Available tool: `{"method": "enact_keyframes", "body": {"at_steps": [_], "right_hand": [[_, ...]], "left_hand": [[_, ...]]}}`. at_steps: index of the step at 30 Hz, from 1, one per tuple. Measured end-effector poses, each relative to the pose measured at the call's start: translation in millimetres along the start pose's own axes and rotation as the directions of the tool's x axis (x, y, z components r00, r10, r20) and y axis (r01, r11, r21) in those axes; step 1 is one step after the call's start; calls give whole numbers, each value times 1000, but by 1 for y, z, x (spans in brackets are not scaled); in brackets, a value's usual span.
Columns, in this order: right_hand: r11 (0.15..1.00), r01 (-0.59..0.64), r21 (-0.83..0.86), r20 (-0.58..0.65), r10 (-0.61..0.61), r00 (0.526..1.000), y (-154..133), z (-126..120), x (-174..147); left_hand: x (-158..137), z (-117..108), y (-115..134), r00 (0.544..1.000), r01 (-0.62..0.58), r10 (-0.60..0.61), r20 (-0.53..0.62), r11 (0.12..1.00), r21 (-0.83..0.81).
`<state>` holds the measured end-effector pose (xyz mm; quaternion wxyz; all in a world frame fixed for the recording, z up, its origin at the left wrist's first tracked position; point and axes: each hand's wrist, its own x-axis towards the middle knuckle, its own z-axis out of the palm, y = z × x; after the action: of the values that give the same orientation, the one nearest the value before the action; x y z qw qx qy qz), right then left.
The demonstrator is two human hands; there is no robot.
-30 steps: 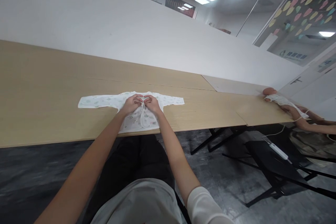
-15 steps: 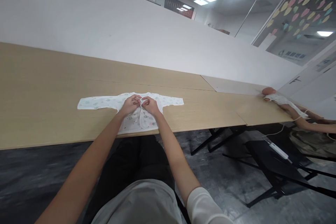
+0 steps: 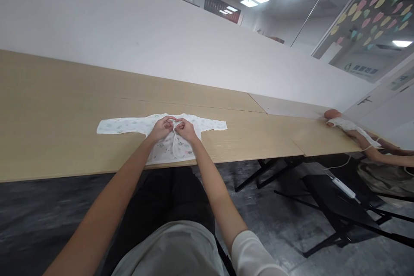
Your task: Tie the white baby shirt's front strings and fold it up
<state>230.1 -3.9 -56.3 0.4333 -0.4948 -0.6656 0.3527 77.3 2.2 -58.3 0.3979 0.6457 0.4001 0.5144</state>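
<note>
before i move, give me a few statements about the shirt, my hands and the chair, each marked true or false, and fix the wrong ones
1. The shirt lies on the table with both sleeves spread out. True.
2. The shirt is plain, with no print. False: small printed figures show on it.
3. Your left hand and right hand are at the front of the shirt. True.
4. Each hand rests on a sleeve cuff. False: both are near the middle, close together.
5. A white bar lies on a black chair. True.
6. That chair stands to your left. False: it is to your right.
</note>
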Motion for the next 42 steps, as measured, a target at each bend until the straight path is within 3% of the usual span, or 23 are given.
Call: {"method": "enact_keyframes", "body": {"at_steps": [7,14,19,31,42], "right_hand": [[999,-9,38,-36,11,999,1,2,1],[998,2,61,-92,4,996,6,5,3],[999,17,46,-73,-14,997,6,5,3],[1000,21,9,-54,-20,998,14,7,7],[997,-69,19,-54,70,996,15,7,11]], "left_hand": [[-3,2,0,997,42,-41,-61,999,17],[-4,2,-2,998,9,5,-55,969,249],[-6,3,0,999,21,-5,-53,950,313],[-8,-1,1,1000,-22,21,8,967,254],[-5,-1,-1,1000,2,-4,8,971,238]]}}
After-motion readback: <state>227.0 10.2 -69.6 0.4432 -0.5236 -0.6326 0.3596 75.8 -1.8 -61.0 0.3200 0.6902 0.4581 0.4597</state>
